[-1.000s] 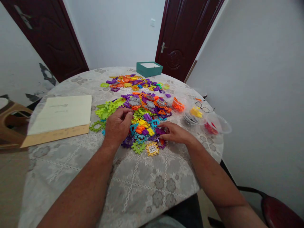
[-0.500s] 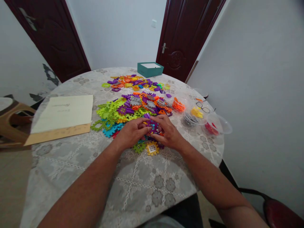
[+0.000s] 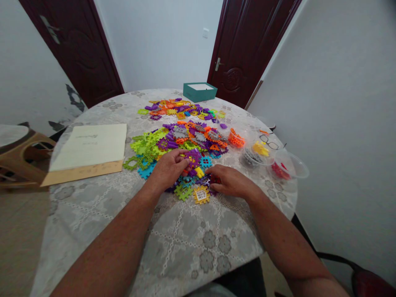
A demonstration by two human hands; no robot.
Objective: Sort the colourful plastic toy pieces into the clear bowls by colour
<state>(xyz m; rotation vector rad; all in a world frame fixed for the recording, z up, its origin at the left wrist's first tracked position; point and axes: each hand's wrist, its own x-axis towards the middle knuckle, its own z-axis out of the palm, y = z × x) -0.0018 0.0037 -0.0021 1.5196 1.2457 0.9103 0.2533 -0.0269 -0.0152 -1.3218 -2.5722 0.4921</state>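
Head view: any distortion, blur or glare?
Head view: left door and right door lean outward, suggesting wide-angle distortion; writing on the paper is too soft to read; the purple piece looks soft too; no strong glare on the tablecloth.

I see a purple openwork piece [image 3: 194,159] in the left hand [image 3: 168,168], a yellow toothed tile [image 3: 201,194] with a white window pattern, and a green tile [image 3: 183,192]. Behind them, lime pieces [image 3: 151,142] meet grey cogs [image 3: 180,132]. Over there are orange tubes [image 3: 236,139] and red bits [image 3: 280,169]. The grey cloth [image 3: 176,222] carries white lattice and darker flowers; the box [image 3: 199,96] is teal, the doors [image 3: 247,37] dark maroon.
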